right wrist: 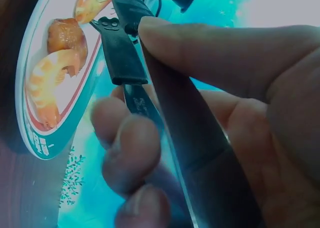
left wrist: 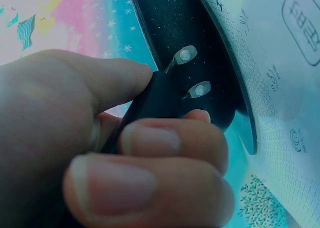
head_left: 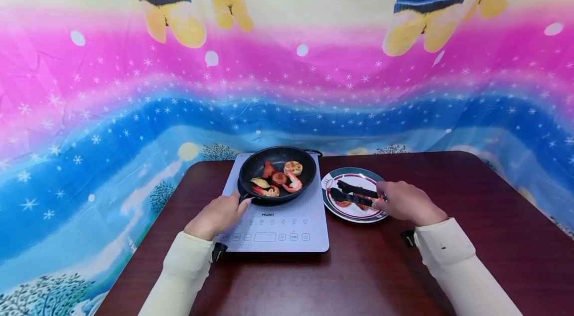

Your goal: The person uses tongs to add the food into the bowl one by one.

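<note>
My left hand (head_left: 219, 217) grips the black handle (left wrist: 150, 98) of a frying pan (head_left: 307, 169). Inside the pan lie two shrimp, one of them (head_left: 293, 184) at the right, a grilled round slice (head_left: 293, 167), a round brown piece (head_left: 279, 178), a reddish chunk (head_left: 268, 170) and a yellowish piece (head_left: 260, 183). Over the plate (head_left: 354, 170), my right hand (head_left: 408, 202) holds metal tongs (right wrist: 185, 123) with black tips, their arms apart. Below those tips, the plate carries a shrimp (right wrist: 40, 83), a glossy brown chunk (right wrist: 66, 38) and another shrimp (right wrist: 89, 7). No food shows between the tips.
Under the pan is a white induction cooktop (head_left: 269, 229), its control panel facing me. The plate stands just right of it on the dark red-brown table (head_left: 358, 266). A patterned cloth backdrop (head_left: 287, 77) hangs behind the table. A second loop handle (head_left: 314, 151) sticks out at the pan's far side.
</note>
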Available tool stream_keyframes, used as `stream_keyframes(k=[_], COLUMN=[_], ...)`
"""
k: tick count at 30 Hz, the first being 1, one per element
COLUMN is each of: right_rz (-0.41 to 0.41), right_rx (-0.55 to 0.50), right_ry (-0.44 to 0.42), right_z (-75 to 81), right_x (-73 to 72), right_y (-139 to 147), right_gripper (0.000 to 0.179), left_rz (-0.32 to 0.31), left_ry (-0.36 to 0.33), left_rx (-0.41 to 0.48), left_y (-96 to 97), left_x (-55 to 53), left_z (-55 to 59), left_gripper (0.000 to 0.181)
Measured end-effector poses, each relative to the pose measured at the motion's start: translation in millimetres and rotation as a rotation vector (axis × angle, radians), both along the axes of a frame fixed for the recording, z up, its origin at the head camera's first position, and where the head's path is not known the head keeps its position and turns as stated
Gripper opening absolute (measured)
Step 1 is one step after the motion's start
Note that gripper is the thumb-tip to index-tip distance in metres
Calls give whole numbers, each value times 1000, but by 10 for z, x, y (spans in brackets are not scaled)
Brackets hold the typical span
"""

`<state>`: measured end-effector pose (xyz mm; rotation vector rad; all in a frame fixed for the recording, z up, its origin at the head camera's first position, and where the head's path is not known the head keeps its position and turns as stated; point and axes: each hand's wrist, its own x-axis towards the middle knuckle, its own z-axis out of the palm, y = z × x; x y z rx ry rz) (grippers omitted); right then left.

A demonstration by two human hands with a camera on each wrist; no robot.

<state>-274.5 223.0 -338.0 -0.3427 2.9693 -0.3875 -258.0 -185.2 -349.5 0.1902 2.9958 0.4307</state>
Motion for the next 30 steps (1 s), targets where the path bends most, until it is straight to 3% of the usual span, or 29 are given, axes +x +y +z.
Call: stream_keyframes(k=[4,11,19,30], right_rz=[6,44,13,-6], right_rx=[-13,8,10,-21], right_ry=[-19,35,35,53], right_z=[-39,-61,-71,-14], right_x=[-10,-43,-66,-45], right_y=[0,-2,-29,15], right_gripper=[24,24,16,22], left_rz=[-2,-5,-4,-8], left_ry=[2,3,2,1], left_rx=[1,4,5,10], left_y=[2,2,-5,-7], left_x=[0,4,3,0], left_z=[1,5,-15,-10], left_gripper=[57,58,59,57])
